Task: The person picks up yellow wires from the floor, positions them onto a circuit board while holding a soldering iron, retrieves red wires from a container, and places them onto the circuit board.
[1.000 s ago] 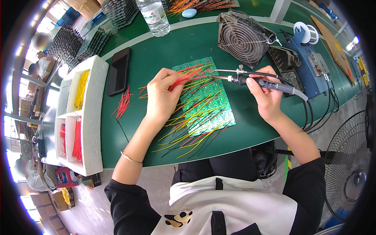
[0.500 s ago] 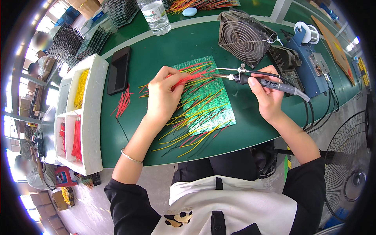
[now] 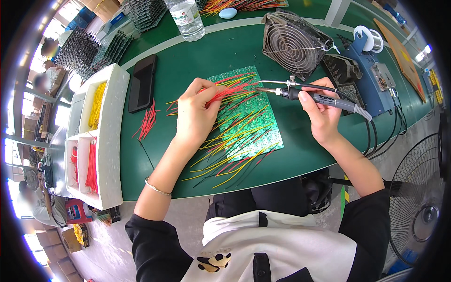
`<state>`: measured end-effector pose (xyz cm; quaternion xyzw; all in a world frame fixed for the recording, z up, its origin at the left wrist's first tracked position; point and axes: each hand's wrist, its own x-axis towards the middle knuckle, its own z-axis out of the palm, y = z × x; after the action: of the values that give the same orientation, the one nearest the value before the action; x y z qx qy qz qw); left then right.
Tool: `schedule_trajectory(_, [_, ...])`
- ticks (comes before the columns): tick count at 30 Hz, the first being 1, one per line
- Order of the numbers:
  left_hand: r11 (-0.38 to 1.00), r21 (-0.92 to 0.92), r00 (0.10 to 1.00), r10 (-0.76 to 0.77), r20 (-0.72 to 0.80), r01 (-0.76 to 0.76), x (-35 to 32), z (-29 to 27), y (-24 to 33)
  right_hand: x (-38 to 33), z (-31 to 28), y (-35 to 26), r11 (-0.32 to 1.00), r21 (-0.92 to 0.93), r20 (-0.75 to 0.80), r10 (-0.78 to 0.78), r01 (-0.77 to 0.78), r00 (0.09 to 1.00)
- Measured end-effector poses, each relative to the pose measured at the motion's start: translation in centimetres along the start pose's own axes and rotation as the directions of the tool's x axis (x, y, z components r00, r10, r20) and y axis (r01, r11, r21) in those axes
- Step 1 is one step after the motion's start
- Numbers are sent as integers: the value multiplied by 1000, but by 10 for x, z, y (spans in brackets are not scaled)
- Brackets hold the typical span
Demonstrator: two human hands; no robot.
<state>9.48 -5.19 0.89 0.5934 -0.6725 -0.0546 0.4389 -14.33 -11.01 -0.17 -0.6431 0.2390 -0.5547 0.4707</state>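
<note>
Left hand (image 3: 195,113) pinching red wire (image 3: 230,91) over green board (image 3: 246,117) at table middle. Right hand (image 3: 322,115) wrapped round soldering iron (image 3: 310,96), hot tip at 9 o'clock, near fingers. Could burn fingertip, melt neighbour wires, glob solder.

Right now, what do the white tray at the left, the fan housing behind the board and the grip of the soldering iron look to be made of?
White tray: probably foam; thick matte walls with soft, rounded edges.
Fan housing: likely metal; dull grey frame with a wire grille, looks grimy.
Soldering iron in the right hand: dark matte grip, plastic or rubber, I can't tell which; its tip and tube are shiny bare metal.
</note>
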Motion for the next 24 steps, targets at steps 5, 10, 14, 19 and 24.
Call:
schedule_trajectory(5, [1000,9,1000,-3,12,3,0,-2,2,0,0,0,1000,-3,-16,-10,10,1000])
schedule_trajectory(10, [999,29,1000,21,10,-21,1,-3,1,4,-2,-4,1000,27,-99,-12,14,995])
schedule_trajectory(14, [976,154,984,167,-65,-156,6,-11,3,4,-10,-1,997,83,-111,7,2,994])
schedule_trajectory(19, [1000,0,998,-20,-58,20,5,-27,12,1,-24,-1,998,55,-143,-13,21,990])
schedule_trajectory(24, [880,-368,954,-267,136,299,0,-26,22,3,-25,-2,998,55,-181,6,4,984])
